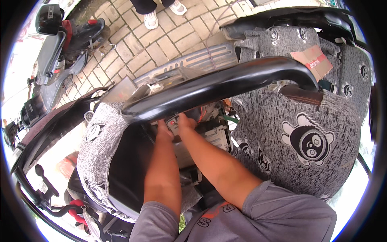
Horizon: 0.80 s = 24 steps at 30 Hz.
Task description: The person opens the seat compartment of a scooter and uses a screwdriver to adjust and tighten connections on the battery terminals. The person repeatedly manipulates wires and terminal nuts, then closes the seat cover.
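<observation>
My left hand (163, 127) and my right hand (186, 122) reach down into an open compartment of a vehicle. Between them is a small grey box (173, 125) with a red spot on top. Each hand presses against one side of it, fingers curled round, though the fingertips are largely hidden under a thick, glossy black bar (217, 88). Red wires (202, 113) run beside my right hand. Below it in the picture lies a pale ribbed block (217, 139) inside the compartment.
Grey patterned seat covers lie on the right seat (266, 121) and the left one (94, 137). A torn cardboard piece (316, 62) rests at the upper right. Beyond the vehicle are brick paving (161, 48), another person's shoes (151, 20) and a parked scooter (60, 52).
</observation>
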Each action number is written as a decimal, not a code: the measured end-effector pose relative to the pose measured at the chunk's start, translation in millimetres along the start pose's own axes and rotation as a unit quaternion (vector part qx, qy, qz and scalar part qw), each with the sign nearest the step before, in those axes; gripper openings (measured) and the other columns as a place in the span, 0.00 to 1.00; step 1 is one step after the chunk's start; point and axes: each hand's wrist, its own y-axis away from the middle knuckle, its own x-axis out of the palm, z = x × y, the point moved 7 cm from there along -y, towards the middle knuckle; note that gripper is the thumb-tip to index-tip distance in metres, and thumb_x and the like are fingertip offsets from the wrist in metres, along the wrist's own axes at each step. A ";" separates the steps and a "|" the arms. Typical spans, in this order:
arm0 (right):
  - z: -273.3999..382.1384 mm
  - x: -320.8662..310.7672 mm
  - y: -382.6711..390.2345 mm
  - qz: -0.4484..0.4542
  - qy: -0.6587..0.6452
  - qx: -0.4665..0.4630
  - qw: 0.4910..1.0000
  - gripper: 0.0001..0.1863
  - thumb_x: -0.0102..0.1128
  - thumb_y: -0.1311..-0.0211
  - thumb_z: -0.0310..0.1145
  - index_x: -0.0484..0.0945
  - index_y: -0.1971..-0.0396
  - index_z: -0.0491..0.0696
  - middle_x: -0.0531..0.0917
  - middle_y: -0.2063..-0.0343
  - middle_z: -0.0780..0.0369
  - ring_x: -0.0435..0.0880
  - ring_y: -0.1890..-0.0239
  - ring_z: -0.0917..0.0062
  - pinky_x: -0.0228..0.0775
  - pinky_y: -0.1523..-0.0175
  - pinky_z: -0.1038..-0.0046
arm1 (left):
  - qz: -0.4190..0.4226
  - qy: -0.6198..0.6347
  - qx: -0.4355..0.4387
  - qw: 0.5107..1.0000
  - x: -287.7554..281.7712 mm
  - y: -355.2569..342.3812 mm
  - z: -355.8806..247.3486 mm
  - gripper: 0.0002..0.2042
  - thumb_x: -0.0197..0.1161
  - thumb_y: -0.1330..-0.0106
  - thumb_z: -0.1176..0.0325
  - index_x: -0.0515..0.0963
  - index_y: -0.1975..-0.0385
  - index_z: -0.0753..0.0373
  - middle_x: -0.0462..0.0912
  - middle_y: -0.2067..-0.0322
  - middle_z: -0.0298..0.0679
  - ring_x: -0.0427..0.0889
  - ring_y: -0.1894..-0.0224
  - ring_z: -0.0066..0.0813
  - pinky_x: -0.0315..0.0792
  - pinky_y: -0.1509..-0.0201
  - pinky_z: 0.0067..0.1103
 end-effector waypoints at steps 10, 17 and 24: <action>25.4 -4.1 28.8 0.060 -0.069 -0.029 0.995 0.25 0.69 0.58 0.38 0.77 0.62 0.35 0.81 0.62 0.56 0.79 0.63 0.71 0.71 0.56 0.69 | -0.021 0.007 0.029 0.999 -9.2 -17.1 2.2 0.15 0.57 0.44 0.51 0.79 0.69 0.54 0.83 0.69 0.37 0.80 0.67 0.38 0.75 0.58 0.34; 38.9 -24.4 24.5 0.146 0.125 -0.029 0.981 0.18 0.69 0.53 0.39 0.78 0.67 0.40 0.81 0.69 0.56 0.80 0.70 0.69 0.72 0.64 0.67 | 0.017 0.004 -0.022 1.000 -6.2 -10.0 7.8 0.18 0.57 0.45 0.48 0.79 0.65 0.56 0.82 0.64 0.39 0.79 0.61 0.40 0.72 0.52 0.38; 119.1 -56.0 18.0 0.043 0.258 -0.522 0.812 0.09 0.59 0.48 0.30 0.78 0.70 0.39 0.81 0.70 0.51 0.81 0.68 0.60 0.72 0.60 0.65 | 0.015 -0.022 -0.046 0.999 8.5 12.8 1.5 0.20 0.58 0.46 0.48 0.79 0.62 0.58 0.82 0.62 0.40 0.79 0.59 0.41 0.70 0.49 0.38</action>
